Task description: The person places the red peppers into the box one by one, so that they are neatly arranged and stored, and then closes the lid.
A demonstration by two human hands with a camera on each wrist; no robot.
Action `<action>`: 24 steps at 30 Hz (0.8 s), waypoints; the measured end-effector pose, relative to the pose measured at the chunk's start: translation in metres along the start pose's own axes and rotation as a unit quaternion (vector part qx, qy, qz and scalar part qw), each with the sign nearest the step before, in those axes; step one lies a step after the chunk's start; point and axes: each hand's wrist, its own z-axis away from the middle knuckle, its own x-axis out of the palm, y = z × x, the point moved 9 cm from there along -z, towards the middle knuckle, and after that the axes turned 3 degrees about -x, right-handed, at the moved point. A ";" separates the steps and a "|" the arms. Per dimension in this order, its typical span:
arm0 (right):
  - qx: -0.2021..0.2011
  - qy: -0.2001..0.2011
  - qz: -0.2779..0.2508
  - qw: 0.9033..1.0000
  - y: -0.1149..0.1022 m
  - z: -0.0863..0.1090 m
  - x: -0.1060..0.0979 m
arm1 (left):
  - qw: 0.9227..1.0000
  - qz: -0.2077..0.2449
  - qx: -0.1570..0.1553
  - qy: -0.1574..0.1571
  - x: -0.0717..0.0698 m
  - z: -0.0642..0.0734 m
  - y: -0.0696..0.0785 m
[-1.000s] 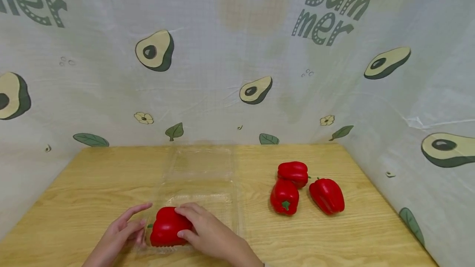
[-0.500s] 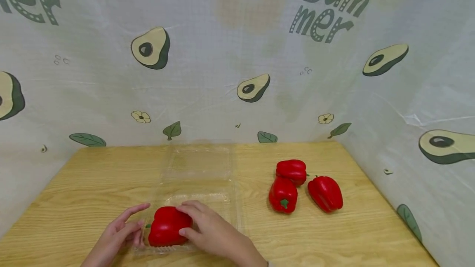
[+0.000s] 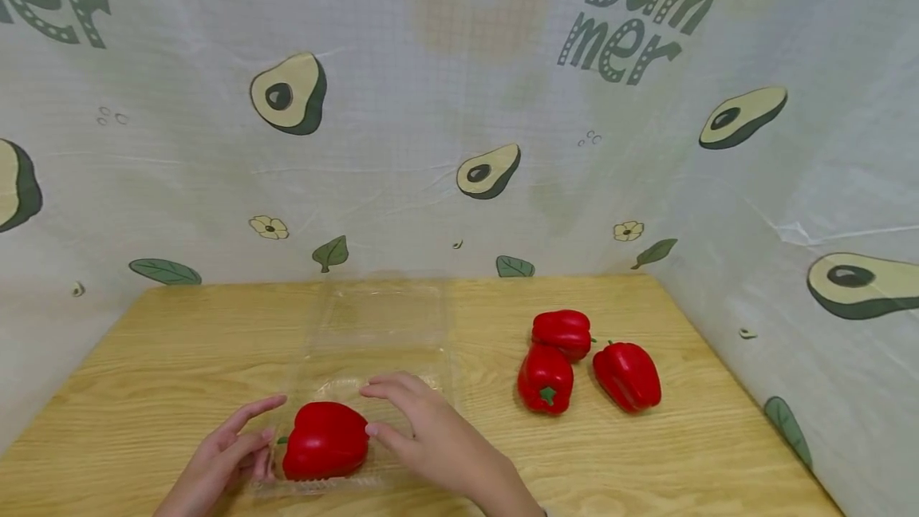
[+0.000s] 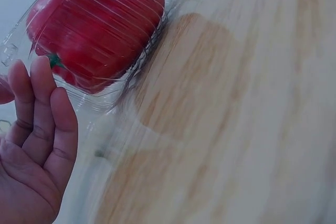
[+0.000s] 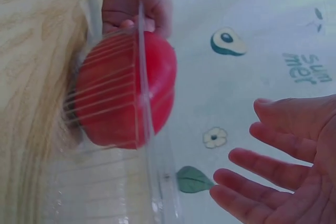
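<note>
A red bell pepper point(image 3: 326, 441) with a green stem lies on its side in the left part of a clear ribbed plastic clamshell box point(image 5: 113, 187). Its stem points toward my left hand point(image 3: 226, 453), whose fingers are extended at the box's left wall. In the left wrist view the fingertips point(image 4: 41, 66) are right at the wall near the stem. My right hand point(image 3: 441, 437) hovers just right of the pepper with fingers spread and nothing between them. The right wrist view shows that hand point(image 5: 289, 166) apart from the pepper, palm facing the box.
The clamshell's clear lid point(image 3: 384, 316) is folded back flat toward the rear of the wooden table point(image 3: 187, 357). To the right lie three more red bell peppers: one behind point(image 3: 562, 332), one in front point(image 3: 546, 381), one farther right point(image 3: 627, 377). An avocado-print cloth point(image 3: 388, 110) hangs behind.
My right hand has let go of the pepper and drawn back a little to the right. The pepper stays in the box. My left hand has stayed at the box's left side.
</note>
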 end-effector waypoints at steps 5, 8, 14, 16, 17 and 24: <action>-0.007 0.035 -0.020 0.999 0.001 0.005 -0.016 | 0.999 0.018 0.022 -0.016 0.003 0.000 0.000; -0.002 0.051 -0.037 0.998 0.005 0.007 -0.025 | 1.000 0.015 0.014 -0.010 0.002 0.000 -0.003; 0.037 0.092 -0.047 0.994 0.024 0.015 -0.050 | 1.000 0.020 0.021 -0.011 0.002 0.001 -0.001; 0.053 0.108 -0.051 0.991 0.031 0.019 -0.060 | 0.999 0.026 0.021 -0.013 0.002 0.000 -0.001; 0.060 0.117 -0.053 0.990 0.034 0.021 -0.064 | 0.999 0.031 0.025 -0.017 0.003 0.001 0.000; 0.094 0.174 -0.046 0.979 0.057 0.037 -0.098 | 0.997 0.060 0.041 -0.035 0.005 -0.001 0.001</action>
